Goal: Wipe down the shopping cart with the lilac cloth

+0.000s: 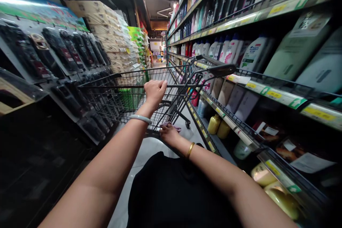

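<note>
Glossy floor (149, 151): left grip (155, 92) clasps wire cart (133, 86), right grip (170, 135) clutches crumpled cloth (177, 128).

Stood in a supermarket aisle (144, 151): shampoo bottles (255, 51) lined shelves (256, 16), yellow price labels (274, 94) ran along edges, wire shopping cart (128, 86) alongside.

A matte black garment (171, 192) covers the trunk at 6 o'clock, its upper outline uneven and rounded, a faint fold showing toward its own 1 o'clock. The left forearm (120, 160) is bare and wears a pale bangle (140, 118) at 8 o'clock — smooth, rounded, greyish-white. The right forearm (216, 165), bare too, wears a gold-coloured bangle (190, 150) at 5 o'clock — a narrow, shiny band.
</note>
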A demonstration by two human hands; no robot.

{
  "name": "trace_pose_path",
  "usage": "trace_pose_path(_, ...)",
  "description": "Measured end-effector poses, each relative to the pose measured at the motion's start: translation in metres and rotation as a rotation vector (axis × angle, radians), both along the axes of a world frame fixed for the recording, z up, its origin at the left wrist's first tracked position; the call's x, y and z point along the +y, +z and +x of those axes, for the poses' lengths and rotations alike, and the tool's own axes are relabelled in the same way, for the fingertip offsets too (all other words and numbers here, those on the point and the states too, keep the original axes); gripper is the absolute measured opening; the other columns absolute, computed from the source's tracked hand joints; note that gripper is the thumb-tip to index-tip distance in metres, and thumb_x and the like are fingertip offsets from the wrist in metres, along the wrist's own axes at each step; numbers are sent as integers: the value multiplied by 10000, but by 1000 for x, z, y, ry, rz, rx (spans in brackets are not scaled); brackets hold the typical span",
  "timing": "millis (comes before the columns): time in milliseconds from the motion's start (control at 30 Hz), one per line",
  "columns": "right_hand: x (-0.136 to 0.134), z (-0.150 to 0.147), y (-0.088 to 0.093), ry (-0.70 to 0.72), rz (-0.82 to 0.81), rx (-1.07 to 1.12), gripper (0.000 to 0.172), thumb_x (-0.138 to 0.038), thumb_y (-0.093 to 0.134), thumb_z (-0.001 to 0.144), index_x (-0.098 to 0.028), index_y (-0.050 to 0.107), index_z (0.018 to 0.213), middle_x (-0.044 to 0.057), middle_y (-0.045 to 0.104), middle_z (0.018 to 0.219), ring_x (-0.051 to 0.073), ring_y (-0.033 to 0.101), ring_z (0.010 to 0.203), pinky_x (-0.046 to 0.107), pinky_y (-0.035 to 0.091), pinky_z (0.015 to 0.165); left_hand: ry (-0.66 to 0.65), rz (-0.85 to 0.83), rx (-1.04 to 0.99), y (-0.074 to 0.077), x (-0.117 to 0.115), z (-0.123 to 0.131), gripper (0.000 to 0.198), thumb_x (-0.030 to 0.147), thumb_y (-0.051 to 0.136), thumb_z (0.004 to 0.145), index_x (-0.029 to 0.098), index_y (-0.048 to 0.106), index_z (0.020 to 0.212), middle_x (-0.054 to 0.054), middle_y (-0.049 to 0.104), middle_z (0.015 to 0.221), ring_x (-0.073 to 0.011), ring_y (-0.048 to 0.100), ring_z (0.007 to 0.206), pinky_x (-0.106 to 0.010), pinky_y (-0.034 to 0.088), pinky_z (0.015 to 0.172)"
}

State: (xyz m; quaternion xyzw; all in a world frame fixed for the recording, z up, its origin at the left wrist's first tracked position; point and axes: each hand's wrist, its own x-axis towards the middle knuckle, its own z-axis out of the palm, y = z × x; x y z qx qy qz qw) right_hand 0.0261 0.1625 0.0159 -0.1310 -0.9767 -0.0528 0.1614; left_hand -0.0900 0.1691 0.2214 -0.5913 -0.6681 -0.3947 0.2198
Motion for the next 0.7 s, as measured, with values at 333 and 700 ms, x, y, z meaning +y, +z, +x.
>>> trace_pose_path(333,-16,52,19,19,-135,168,241,-194,615,1022,-301,797,903,36,812,1216,243,650,1258,408,491,1067,-88,-12,-11,1,-24,-19,503,408,499,1020,230,482,550,-18,602,609,-211,542,750,-374,370,859)
trace_pose_path(700,70,79,137,-274,-852,1464,311,-285,477,887,-215,623,1153,64,742,1189,190,703,1053,348,585,984,-192,-16,-39,6,-32,-26,433,416,492,935,251,531,536,-30,555,570,-232,529,733,-383,404,807)
